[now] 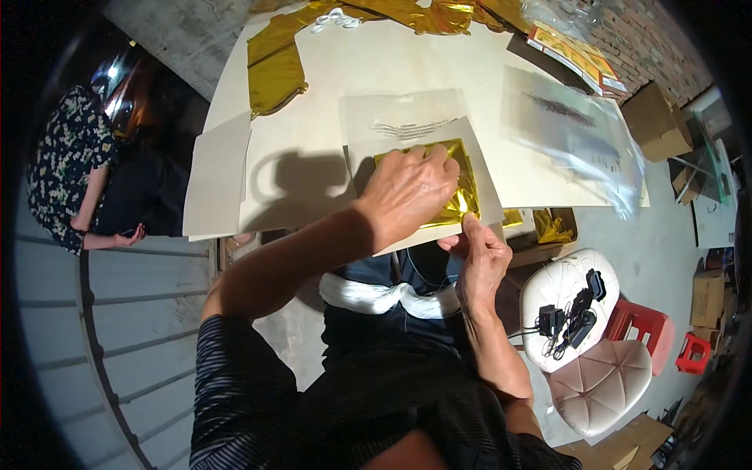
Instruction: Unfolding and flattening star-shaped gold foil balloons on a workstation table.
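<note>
A pale counter [321, 66] spreads ahead, gold foil pieces [276, 74] along its far side and clear plastic bags [568, 141] at its right. A pale card [489, 200] lies at the near edge, bearing a gold foil packet [468, 186]; its right edge points away, leaning slightly left. The left hand [413, 186], fingers curled, covers much of it, masking its long axis; whether that hand grips is unclear. The right hand [482, 254] pinches its near right corner. A small white bundle [338, 20] lies beyond.

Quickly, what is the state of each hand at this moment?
Left hand: on gold foil; its grip cannot be told.
Right hand: closed, pinching near the foil's corner.
</note>
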Demonstrator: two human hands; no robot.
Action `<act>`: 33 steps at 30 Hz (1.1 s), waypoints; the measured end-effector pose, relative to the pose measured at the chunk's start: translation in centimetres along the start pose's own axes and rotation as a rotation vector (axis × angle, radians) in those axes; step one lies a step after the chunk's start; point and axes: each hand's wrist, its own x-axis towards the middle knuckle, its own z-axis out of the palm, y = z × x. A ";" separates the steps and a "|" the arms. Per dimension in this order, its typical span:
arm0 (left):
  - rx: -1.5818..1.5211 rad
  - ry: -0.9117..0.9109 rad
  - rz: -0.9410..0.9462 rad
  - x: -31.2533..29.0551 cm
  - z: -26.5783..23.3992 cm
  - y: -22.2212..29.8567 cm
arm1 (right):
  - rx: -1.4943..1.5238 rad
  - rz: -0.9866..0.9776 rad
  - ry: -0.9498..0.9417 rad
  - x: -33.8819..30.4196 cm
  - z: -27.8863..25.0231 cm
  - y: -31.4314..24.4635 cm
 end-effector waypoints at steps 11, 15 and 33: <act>0.055 -0.013 -0.129 -1.6 -0.2 -1.0 | 0.030 0.012 0.037 -0.1 0.0 -0.4; 0.083 -0.097 -0.149 -2.8 -0.4 -1.5 | 0.025 0.041 0.040 0.1 -0.2 -0.3; -0.224 0.038 -0.143 -4.5 0.3 -3.3 | -0.060 0.124 -0.133 -0.1 -0.6 -0.8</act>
